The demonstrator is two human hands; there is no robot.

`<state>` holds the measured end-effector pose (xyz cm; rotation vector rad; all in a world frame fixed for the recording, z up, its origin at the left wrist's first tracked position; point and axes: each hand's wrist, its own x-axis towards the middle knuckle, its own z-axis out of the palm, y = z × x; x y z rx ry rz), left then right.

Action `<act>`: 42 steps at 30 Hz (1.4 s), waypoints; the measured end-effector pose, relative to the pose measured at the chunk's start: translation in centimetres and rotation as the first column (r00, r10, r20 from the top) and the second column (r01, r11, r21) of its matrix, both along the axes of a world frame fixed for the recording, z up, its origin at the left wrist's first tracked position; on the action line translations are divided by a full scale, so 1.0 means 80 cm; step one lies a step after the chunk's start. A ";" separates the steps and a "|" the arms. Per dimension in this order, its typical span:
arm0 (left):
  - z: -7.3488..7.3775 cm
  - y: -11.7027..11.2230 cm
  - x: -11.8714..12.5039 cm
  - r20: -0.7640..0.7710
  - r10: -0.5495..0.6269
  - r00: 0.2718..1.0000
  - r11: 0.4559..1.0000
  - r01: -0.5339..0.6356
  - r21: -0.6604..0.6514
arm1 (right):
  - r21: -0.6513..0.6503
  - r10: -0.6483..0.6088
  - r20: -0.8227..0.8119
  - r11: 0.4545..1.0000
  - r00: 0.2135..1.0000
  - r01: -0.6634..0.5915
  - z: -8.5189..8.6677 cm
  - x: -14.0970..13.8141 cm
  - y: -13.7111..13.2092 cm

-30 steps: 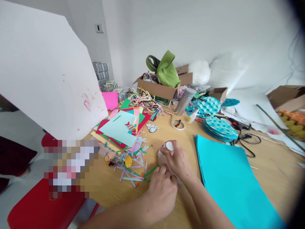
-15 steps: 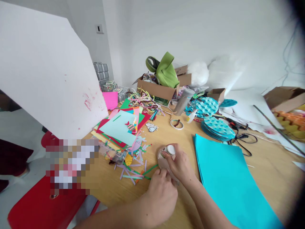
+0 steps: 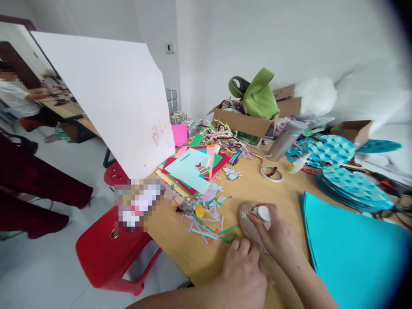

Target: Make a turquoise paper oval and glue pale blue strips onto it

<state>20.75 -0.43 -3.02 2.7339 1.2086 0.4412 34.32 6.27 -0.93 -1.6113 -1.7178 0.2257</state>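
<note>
My right hand (image 3: pixel 278 234) is closed around a small bottle with a round white cap (image 3: pixel 264 213), tilted low over a pinkish-beige rounded piece (image 3: pixel 246 221) on the table. Most of the bottle is hidden by my fingers. My left hand (image 3: pixel 244 268) rests at the near left edge of that piece with its fingers curled in. What its fingertips grip, if anything, is hidden. Left of both hands lie scattered purple and green paper strips (image 3: pixel 202 231). A stack of turquoise sheets (image 3: pixel 350 244) lies to the right.
Coloured paper (image 3: pixel 189 167) is piled further back, by a white board (image 3: pixel 112 98). A metal flask (image 3: pixel 286 139), glue bottle (image 3: pixel 299 164), white ring (image 3: pixel 272 179) and blue patterned discs (image 3: pixel 354 184) stand or lie behind. A red stool (image 3: pixel 106 257) is left; people are beyond.
My view has turned left, so the table's things sit further right and a person and far table show. Both hands stay at the beige piece, the right still holding the bottle.
</note>
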 end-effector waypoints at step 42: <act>-0.008 -0.009 -0.005 0.158 0.076 0.984 0.997 -0.078 0.002 | -0.029 -0.022 -0.099 0.999 0.995 0.019 0.023 -0.016 -0.039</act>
